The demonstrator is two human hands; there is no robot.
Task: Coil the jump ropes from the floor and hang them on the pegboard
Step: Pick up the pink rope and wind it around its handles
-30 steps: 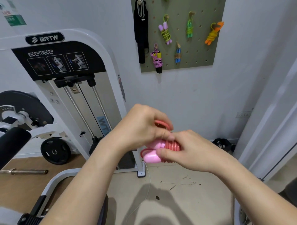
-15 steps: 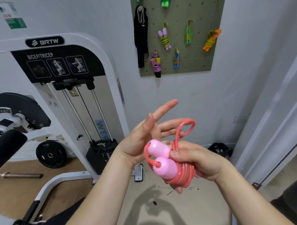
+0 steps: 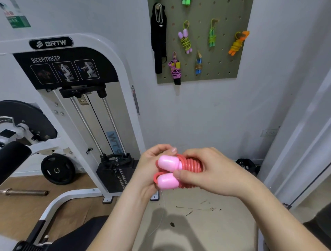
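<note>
Below the olive pegboard [image 3: 220, 71] at twelve o'clock, left hand [image 3: 149, 170] and right hand [image 3: 213, 172] are clamping the pink-handled red jump rope [image 3: 192, 164]; slackening risks coils springing loose.

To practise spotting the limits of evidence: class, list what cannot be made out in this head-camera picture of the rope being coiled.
Head view only.
1. The cord end of the jump rope: covered by the left hand and right hand.
2. The green item atop the pegboard: cut off by the upper frame edge.
3. How the hung ropes fasten to it: too small, and their loops cover the fixing.
</note>
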